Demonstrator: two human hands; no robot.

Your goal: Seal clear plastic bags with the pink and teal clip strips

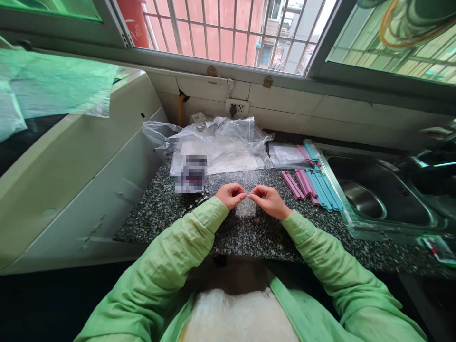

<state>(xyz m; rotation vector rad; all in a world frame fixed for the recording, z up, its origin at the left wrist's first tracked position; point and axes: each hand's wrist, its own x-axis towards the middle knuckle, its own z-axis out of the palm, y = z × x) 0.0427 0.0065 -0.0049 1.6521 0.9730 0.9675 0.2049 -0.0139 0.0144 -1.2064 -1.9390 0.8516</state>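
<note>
My left hand point(231, 194) and my right hand point(270, 200) meet over the speckled granite counter point(245, 235), both in green sleeves. Together they pinch the top edge of a small clear plastic bag point(246, 207) that hangs between the fingertips. Just right of my right hand lie several pink and blue plastic clip sticks point(311, 186) in a row. Small dark beads point(198, 198) sit on the counter left of my left hand.
A heap of clear plastic bags point(217, 145) lies at the back of the counter, with a blurred card point(192, 173) in front. A steel sink point(377, 197) is on the right, a white appliance point(89, 156) on the left, a wall socket point(237, 108) under the window.
</note>
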